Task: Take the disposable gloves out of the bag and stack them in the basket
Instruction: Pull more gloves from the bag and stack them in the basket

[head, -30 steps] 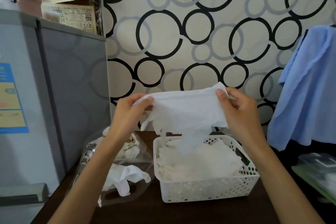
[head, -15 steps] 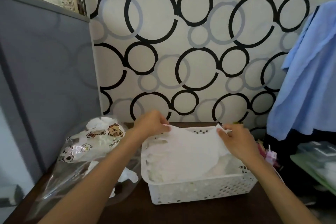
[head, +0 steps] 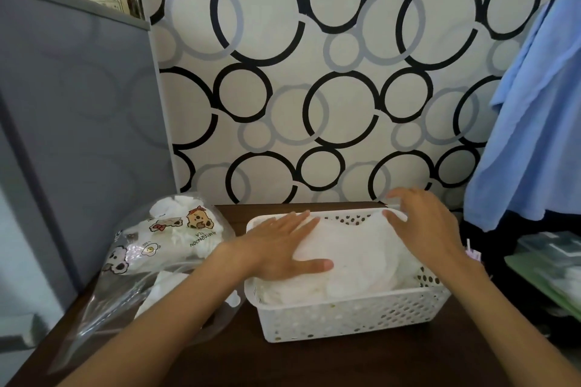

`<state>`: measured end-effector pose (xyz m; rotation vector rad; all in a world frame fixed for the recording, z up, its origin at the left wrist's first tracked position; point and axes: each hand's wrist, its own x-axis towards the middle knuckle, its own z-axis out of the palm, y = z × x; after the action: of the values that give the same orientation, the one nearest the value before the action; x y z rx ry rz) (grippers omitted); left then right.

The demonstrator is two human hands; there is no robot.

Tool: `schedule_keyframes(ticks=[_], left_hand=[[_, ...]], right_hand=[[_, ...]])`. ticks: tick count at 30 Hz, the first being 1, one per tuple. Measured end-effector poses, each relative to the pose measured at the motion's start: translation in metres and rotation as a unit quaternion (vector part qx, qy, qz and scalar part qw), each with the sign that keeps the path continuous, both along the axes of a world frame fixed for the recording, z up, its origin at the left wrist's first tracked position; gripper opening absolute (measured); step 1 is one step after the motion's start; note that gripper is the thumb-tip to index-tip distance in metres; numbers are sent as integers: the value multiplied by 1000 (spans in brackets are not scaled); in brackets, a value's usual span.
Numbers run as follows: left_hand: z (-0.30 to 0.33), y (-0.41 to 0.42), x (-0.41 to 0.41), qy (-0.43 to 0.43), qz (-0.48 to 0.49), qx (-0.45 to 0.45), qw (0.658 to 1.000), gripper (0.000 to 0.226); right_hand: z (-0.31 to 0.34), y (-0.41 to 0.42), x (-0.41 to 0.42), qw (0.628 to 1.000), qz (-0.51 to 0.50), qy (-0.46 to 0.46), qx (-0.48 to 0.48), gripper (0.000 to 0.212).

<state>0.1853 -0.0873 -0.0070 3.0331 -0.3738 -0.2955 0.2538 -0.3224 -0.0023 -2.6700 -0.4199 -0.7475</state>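
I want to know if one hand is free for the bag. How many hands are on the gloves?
2: left hand flat on the gloves in the basket, right hand on their far right edge.

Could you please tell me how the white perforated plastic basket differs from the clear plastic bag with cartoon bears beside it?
The white perforated plastic basket is rigid and stands upright; the clear plastic bag with cartoon bears is soft, crumpled and lies slumped on its side. The basket is opaque white with holes; the bag is see-through and printed. Both hands press on the basket's stack, left hand and right hand; neither touches the bag. Both hold white disposable gloves.
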Motion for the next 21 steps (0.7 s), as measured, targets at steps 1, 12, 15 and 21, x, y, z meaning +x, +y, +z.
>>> schedule_keyframes(ticks=[1, 12, 15, 21], left_hand=[[0, 1, -3, 1, 11, 5, 1000, 89], [-15, -9, -14, 34, 59, 132, 989, 93], [-2, -3, -19, 19, 78, 49, 996, 92], [32, 60, -75, -126, 111, -206, 964, 30]], right_hand=[[0, 1, -2, 999, 41, 5, 28, 35], [-16, 10, -2, 860, 92, 395, -308, 86], [-4, 14, -8, 891, 105, 386, -215, 90], [20, 18, -33, 962, 155, 219, -48, 38]])
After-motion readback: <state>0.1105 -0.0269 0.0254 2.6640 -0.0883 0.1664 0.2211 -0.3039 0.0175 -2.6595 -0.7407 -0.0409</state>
